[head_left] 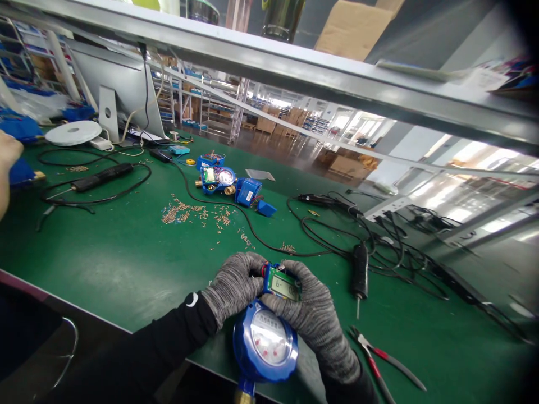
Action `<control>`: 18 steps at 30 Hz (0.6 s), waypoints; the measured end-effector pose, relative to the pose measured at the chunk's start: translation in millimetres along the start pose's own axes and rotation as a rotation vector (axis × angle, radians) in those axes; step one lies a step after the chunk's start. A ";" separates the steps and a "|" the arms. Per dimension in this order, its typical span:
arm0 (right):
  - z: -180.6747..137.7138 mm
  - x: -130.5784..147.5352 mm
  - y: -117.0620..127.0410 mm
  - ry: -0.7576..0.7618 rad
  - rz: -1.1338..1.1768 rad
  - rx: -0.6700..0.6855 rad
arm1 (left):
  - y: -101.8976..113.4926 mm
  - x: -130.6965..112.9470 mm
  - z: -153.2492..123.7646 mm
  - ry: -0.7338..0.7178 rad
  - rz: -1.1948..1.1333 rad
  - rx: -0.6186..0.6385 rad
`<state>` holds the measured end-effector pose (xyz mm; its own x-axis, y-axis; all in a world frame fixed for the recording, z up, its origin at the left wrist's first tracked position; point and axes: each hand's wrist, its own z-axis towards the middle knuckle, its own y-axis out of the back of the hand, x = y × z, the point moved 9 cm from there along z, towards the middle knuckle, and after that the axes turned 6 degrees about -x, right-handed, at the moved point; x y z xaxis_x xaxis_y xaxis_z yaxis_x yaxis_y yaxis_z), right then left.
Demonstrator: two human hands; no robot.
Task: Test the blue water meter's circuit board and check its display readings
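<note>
Display module held behind water meter, at front edge of workbench; cutting pliers laid right, electric screwdriver placed beyond them; loose screws scattered farther back; monitor set far left.

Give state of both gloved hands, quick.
Left hand: closed, fingers gripping the left end of the display module.
Right hand: closed on the same module's right end.

From the head, the tilted camera looks forward and down across the green bench, nearest the blue meter.
</note>
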<state>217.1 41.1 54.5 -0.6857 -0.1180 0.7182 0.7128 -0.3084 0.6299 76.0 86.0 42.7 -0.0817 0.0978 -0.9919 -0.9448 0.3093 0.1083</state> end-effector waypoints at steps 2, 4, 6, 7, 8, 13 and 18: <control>-0.2 0.0 0.4 -0.002 -0.001 -0.005 | 2.3 -7.8 -1.6 -0.030 0.007 0.058; -0.4 -1.2 0.0 -0.019 -0.003 -0.001 | 1.7 -17.5 -3.3 -0.059 -0.012 0.191; -0.5 -0.8 -1.0 -0.026 0.000 0.009 | 2.5 -24.0 -4.0 -0.073 -0.014 0.287; -0.5 0.6 -1.4 -0.021 0.002 0.013 | 3.6 -25.0 -3.3 -0.073 -0.006 0.304; -0.5 2.1 -1.2 -0.014 0.003 0.010 | 4.8 -24.5 -1.9 -0.068 0.003 0.302; -0.8 4.8 -0.4 -0.020 -0.002 -0.003 | 3.6 -8.4 4.3 -0.003 -0.034 0.212; -0.9 5.8 -2.2 -0.021 -0.009 -0.001 | 6.5 7.2 3.5 0.035 -0.115 0.043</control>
<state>211.3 40.2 57.0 -0.6888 -0.0958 0.7186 0.7066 -0.3104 0.6359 70.4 92.1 36.5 0.0152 0.0264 -0.9995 -0.9341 0.3569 -0.0047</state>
